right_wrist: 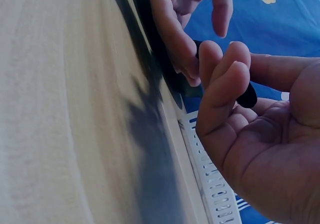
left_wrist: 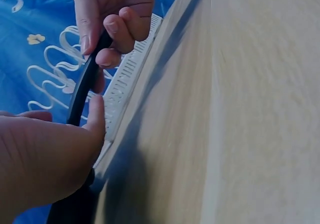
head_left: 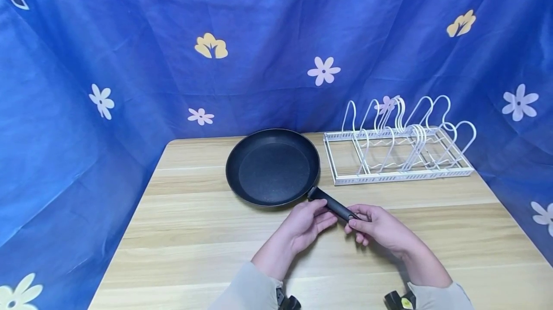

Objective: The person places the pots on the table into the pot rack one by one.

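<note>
A black frying pan (head_left: 274, 168) lies face up near the back edge of the table, its handle (head_left: 333, 205) pointing toward the front right. The left hand (head_left: 306, 226) holds the handle partway along, thumb on the upper side and fingers beneath. At the handle's free end, the right hand (head_left: 382, 228) pinches it between thumb and fingers. Seen from the left wrist, the handle (left_wrist: 82, 91) stands above the tabletop, with the right hand (left_wrist: 117, 14) around its tip. The right wrist view shows the handle's tip (right_wrist: 247, 97) sticking out past the curled right fingers.
Behind and right of the hands, a white wire rack (head_left: 402, 175) with upright loops stands at the back of the wooden table (head_left: 186, 238). A blue flowered cloth (head_left: 259, 51) hangs behind the table and along its sides.
</note>
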Tool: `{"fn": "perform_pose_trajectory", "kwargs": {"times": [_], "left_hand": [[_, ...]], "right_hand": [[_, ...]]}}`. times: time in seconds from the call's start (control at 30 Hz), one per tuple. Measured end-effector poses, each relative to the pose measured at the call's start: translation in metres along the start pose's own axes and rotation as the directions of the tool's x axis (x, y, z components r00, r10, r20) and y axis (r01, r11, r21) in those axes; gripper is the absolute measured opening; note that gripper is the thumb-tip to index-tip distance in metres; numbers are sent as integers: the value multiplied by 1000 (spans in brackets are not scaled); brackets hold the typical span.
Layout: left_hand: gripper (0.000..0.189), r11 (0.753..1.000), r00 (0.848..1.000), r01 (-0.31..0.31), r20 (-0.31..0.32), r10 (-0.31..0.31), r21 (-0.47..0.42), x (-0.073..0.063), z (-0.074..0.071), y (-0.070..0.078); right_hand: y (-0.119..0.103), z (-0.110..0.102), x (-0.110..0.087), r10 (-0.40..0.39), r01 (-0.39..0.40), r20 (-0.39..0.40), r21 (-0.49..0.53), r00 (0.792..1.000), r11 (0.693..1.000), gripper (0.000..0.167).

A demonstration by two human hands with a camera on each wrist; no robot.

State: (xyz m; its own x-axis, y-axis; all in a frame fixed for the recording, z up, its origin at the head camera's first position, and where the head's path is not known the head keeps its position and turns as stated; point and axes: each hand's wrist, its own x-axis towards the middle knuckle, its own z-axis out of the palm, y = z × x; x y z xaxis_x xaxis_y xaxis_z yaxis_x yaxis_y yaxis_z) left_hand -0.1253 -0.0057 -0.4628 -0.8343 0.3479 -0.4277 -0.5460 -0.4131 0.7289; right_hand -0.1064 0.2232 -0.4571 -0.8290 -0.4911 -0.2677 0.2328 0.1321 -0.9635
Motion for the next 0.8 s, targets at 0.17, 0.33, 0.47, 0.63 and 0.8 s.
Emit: {"fn": "perform_pose_trajectory", "kwargs": {"times": [0.17,0.33,0.47,0.63,0.8], "left_hand": [[41,993,1000,-5,-7,4,-121,6,3,-4],[49,981,1000,-2,3,2,-192,12,4,-9],[48,976,1000,5,2,-5,-216,13,3,-13],[46,973,1000,6,-2,-7,-229,13,2,-14],[40,975,1000,6,-21,-11,-221,13,2,-14]], "right_hand": [[1,-1,0,-8,8,6,19,1000,1000,51],[2,-1,0,0,-1,18,40,1000,999,50],[6,-5,2,-5,4,32,39,999,999,51],[12,-9,5,-25,19,103,62,994,998,49],[15,-11,5,-57,30,208,132,976,991,39]]}}
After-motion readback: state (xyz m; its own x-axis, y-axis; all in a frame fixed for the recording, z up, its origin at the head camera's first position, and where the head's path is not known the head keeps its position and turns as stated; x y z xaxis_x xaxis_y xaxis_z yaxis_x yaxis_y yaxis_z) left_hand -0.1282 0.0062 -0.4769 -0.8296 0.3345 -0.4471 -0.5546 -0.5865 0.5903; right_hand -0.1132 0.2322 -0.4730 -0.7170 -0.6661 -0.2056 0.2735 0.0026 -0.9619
